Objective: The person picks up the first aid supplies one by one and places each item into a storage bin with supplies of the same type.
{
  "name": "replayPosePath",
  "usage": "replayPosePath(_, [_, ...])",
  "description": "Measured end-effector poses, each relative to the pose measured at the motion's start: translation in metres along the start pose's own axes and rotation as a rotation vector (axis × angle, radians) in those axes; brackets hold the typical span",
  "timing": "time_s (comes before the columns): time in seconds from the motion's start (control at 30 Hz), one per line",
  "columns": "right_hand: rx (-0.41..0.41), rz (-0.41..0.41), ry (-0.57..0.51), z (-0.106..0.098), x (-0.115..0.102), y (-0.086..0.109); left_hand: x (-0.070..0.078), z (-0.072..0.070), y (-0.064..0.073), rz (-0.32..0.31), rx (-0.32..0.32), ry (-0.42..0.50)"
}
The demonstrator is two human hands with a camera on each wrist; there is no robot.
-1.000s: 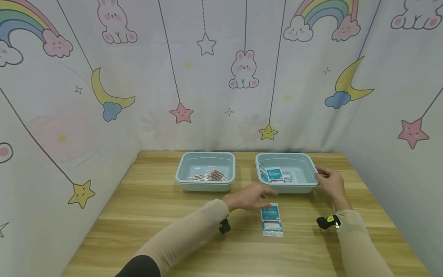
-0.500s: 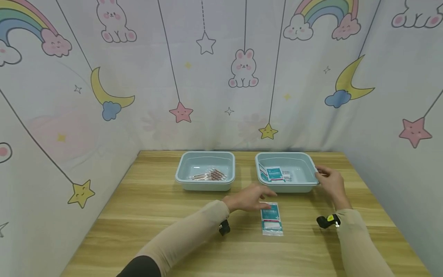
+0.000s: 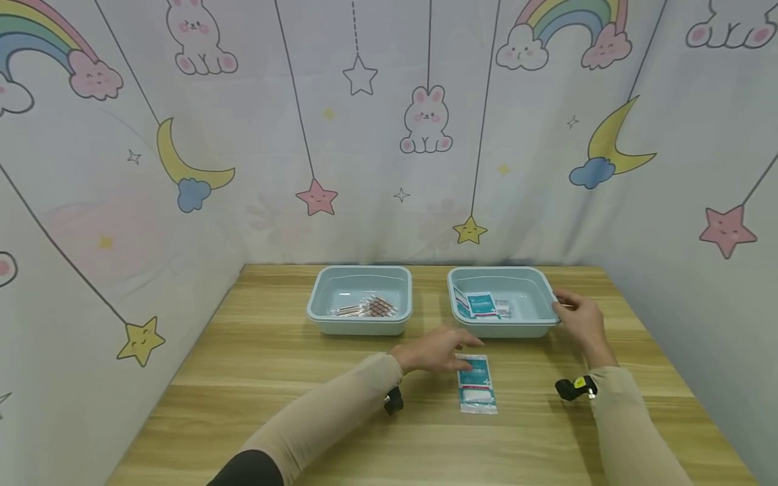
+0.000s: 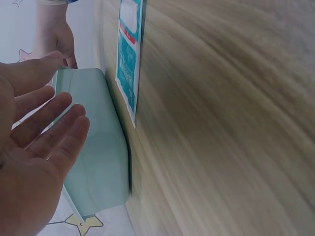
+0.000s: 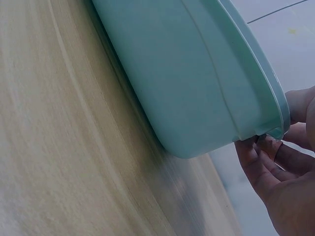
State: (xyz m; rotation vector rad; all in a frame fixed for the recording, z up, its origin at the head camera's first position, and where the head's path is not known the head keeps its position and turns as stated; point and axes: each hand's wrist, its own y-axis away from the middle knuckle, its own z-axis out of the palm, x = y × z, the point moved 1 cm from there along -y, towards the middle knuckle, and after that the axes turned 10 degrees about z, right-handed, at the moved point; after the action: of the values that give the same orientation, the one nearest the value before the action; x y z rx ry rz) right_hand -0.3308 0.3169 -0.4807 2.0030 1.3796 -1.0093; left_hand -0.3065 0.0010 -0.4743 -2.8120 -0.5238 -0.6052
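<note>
At the right end of a light blue plastic tray (image 3: 507,331), my right hand (image 3: 581,325) grips the rim. In the right wrist view the thumb lies on the rim's outer edge and the fingers (image 5: 253,164) curl underneath. My left hand (image 3: 434,349) hovers in front of that tray, holding nothing. Its fingers (image 4: 54,125) are spread and loosely bent in the left wrist view. Just below the left hand, a flat teal and white sealed packet (image 3: 477,395) lies on the table. Inside the tray are similar packets (image 3: 483,305) and a small clear-wrapped item (image 3: 504,309).
A second light blue tray (image 3: 358,327) stands to the left, holding a pile of thin brown swab-like sticks (image 3: 379,307) in clear wrapping. The wood-grain table (image 3: 273,378) meets a patterned cloth backdrop (image 3: 371,229) behind both trays and at the sides.
My left hand has shifted very slightly left and down. The right hand stays on the tray rim, and the trays and packet keep their places.
</note>
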Motion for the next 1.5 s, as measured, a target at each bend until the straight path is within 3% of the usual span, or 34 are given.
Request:
replayPosePath(0.27, [0.006,-0.012,-0.002,0.001,0.000,0.000,-0.002,0.003,0.000,0.002,-0.011,-0.060])
replayPosePath(1.17, [0.005,-0.007,-0.007,0.000,0.001,0.001,-0.001,0.015,0.004,-0.044,-0.099,-0.102])
replayPosePath(1.5, [-0.011,0.001,-0.007,0.000,0.002,0.000,-0.004,0.020,0.001,-0.021,-0.129,-0.130])
